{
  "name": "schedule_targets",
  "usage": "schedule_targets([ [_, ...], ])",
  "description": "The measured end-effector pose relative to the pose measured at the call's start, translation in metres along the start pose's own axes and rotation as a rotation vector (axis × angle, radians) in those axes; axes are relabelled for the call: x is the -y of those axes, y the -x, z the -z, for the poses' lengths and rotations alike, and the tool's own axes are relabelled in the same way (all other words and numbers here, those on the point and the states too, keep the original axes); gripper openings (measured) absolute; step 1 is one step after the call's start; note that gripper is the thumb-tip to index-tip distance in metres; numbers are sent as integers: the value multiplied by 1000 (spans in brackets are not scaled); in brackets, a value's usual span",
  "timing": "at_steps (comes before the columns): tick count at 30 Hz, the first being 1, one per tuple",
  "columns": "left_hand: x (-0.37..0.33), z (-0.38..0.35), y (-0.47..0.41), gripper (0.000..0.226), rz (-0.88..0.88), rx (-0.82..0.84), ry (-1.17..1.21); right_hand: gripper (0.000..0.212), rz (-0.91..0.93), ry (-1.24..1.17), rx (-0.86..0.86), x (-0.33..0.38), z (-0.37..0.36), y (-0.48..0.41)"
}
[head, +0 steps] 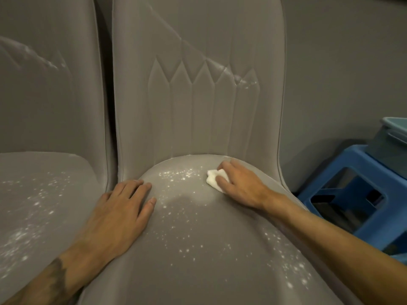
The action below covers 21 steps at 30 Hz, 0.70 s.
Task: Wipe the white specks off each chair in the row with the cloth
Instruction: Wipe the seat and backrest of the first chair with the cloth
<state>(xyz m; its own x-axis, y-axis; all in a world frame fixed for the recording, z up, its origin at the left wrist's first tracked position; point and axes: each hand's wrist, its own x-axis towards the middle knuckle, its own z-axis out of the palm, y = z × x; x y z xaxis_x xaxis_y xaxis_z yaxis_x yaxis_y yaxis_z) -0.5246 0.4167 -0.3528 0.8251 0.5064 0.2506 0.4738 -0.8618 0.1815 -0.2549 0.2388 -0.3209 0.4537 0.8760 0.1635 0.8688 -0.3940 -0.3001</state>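
A grey padded chair [198,106] fills the middle of the view, its seat dotted with white specks [180,176] at the back, centre and front right. My right hand [240,183] presses a small white cloth [213,180] onto the back right of the seat, beside the thickest cluster of specks. My left hand [119,208] lies flat with fingers spread on the seat's left edge, holding nothing. A second grey chair [48,102] stands close on the left, its seat also speckled white [28,216]. White smears mark both backrests.
A blue plastic stool [356,194] stands to the right of the middle chair, with a pale blue-grey container [394,137] on top. A dark grey wall [341,62] runs behind the chairs.
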Motion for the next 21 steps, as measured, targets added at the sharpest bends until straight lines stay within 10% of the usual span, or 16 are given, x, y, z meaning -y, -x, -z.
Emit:
schedule_targets([
  [7, -4, 0, 0, 62, 11, -8, -16, 30, -298, 106, -140, -15, -9, -30],
  [13, -2, 0, 1, 65, 10, -6, -11, 28, 11, -1, -39, 20, -16, -17],
  [21, -4, 1, 1, 72, 25, 9, 8, 31, -177, 26, -88, 16, -20, -39],
])
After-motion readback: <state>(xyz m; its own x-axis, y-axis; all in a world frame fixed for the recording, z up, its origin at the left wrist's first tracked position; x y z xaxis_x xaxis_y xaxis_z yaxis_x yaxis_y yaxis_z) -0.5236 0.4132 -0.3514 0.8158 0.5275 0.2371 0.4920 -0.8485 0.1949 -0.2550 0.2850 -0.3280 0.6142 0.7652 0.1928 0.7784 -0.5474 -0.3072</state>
